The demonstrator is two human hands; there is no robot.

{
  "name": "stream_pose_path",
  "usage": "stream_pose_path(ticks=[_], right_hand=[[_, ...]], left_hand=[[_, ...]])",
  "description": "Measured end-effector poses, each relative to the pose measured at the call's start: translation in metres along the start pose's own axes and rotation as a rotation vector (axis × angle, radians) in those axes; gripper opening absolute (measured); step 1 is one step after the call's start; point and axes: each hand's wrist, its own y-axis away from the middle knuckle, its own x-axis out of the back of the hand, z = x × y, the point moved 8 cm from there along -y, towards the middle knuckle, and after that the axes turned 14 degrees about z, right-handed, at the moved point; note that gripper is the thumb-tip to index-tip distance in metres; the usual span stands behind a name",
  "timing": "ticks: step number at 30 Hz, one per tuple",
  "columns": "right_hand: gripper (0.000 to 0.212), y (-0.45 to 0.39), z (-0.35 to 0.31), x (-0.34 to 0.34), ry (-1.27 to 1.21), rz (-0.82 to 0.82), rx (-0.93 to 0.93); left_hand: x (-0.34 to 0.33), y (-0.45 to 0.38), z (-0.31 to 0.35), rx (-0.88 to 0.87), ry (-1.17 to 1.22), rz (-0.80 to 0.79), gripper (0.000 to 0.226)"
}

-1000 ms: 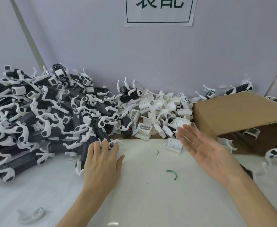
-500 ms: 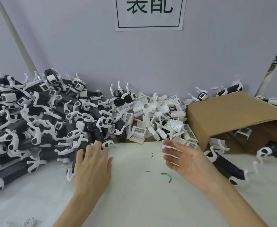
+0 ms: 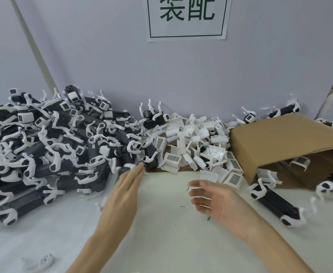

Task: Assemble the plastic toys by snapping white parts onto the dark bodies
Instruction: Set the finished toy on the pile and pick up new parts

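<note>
A big heap of dark toy bodies with white legs (image 3: 49,152) fills the left of the table. A pile of loose white parts (image 3: 197,148) lies at the back middle. My left hand (image 3: 125,191) is flat with fingers together, its tips at the near edge of the dark heap, holding nothing. My right hand (image 3: 214,200) hovers palm-up with fingers apart, empty, just in front of the white parts. One dark body with white legs (image 3: 276,203) lies to the right of that hand.
A tipped brown cardboard box (image 3: 283,140) stands at the right with parts under its flap. A single white piece (image 3: 43,262) lies near the front left. A paper sign (image 3: 187,18) hangs on the grey wall behind.
My left hand has slid right and forward along the heap's edge. My right hand has drawn back from the white parts toward me, still empty. The view has shifted up and left.
</note>
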Motion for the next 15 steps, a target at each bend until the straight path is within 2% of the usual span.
stream_pose_path(ticks=[3, 6, 10, 12, 15], right_hand=[[0.035, 0.0, 0.006, -0.006, 0.073, 0.012, 0.052], [0.049, 0.004, 0.009, -0.021, -0.003, -0.078, 0.114], [0.048, 0.017, -0.003, -0.036, 0.07, -0.247, 0.167], [0.05, 0.018, -0.003, -0.037, 0.137, -0.258, 0.19], [0.04, 0.014, 0.001, -0.035, 0.232, -0.186, 0.264]], left_hand=[[0.014, -0.002, 0.032, 0.023, 0.382, 0.127, 0.046], [0.015, 0.001, 0.062, 0.063, 0.649, 0.096, 0.043], [0.017, 0.0, 0.065, 0.139, 0.714, 0.071, 0.043], [0.014, 0.001, 0.06, 0.151, 0.723, 0.049, 0.045], [0.007, 0.005, 0.06, 0.101, 0.727, 0.014, 0.051]])
